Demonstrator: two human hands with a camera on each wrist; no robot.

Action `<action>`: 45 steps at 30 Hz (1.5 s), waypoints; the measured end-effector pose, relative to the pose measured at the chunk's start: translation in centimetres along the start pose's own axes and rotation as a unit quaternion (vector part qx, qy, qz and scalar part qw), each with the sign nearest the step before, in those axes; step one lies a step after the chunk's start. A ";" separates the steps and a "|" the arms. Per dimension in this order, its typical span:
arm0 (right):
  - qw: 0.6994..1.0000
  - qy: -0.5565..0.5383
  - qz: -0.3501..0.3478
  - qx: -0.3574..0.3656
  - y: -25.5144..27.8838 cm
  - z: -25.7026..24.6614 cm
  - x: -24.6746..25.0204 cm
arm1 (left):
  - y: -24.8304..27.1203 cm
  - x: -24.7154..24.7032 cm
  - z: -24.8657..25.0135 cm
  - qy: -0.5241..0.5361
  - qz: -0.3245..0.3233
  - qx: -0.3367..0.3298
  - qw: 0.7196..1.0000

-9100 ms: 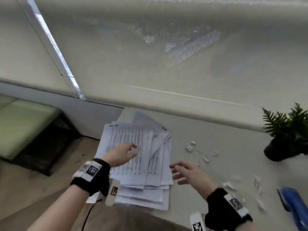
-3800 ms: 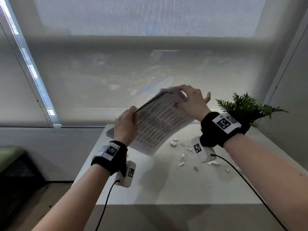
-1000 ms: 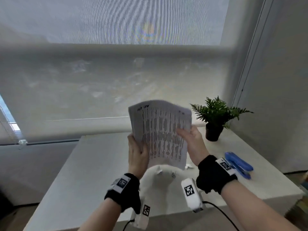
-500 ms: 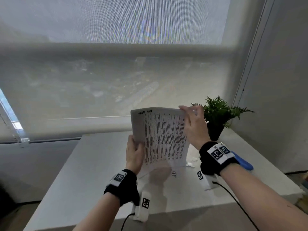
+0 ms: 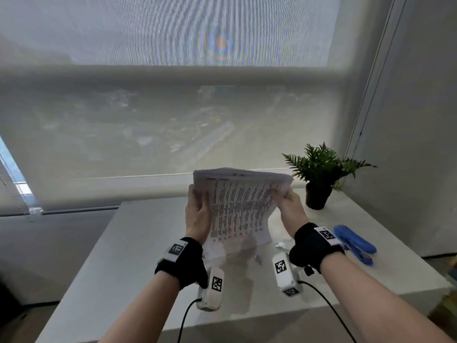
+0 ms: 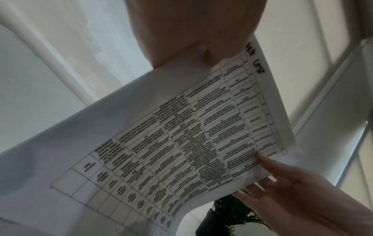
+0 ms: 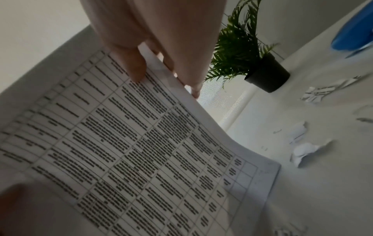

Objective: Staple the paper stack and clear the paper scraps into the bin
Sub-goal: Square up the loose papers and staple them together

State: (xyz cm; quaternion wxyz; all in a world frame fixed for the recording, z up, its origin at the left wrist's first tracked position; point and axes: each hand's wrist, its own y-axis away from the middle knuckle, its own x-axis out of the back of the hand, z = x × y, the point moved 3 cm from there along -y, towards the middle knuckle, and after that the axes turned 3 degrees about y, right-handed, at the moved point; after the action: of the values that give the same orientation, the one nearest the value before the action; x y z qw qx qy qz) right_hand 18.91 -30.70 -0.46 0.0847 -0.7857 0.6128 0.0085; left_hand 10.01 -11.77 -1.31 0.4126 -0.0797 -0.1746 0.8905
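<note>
White table (image 5: 138, 243) below a shaded window: the paper stack (image 5: 238, 209) is held upright on it, pinched by the left hand (image 5: 197, 214) and right hand (image 5: 288, 209). Nothing is stapled yet; the stapler (image 5: 354, 243) lies untouched, the paper scraps (image 7: 306, 151) remain, and no bin is seen.

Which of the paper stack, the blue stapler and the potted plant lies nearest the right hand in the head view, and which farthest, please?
1. Paper stack: held by the right hand at its upper right edge.
2. Potted plant: just beyond the hand, to its right at the table's back.
3. Blue stapler: on the table, right of the wrist; close to the plant in rank.
</note>
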 end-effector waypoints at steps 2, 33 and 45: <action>1.000 0.001 0.004 0.017 -0.1 -0.4 -0.1 | 0.0 -0.2 0.5 -0.033 0.021 -0.016 0.999; 0.988 0.150 0.015 0.041 -3.3 -5.3 -3.3 | -4.2 -0.4 3.3 -0.024 0.054 -0.025 0.998; 0.956 0.250 -0.015 -0.151 -2.8 2.7 3.2 | -1.5 -3.0 -4.4 -0.009 -0.109 0.303 0.947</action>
State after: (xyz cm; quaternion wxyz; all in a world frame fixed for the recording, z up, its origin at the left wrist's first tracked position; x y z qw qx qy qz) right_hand 22.66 -32.73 -3.10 -0.1909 -0.7756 0.5938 -0.0968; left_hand 14.23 -12.07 -4.86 0.5100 0.0763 0.0920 0.8518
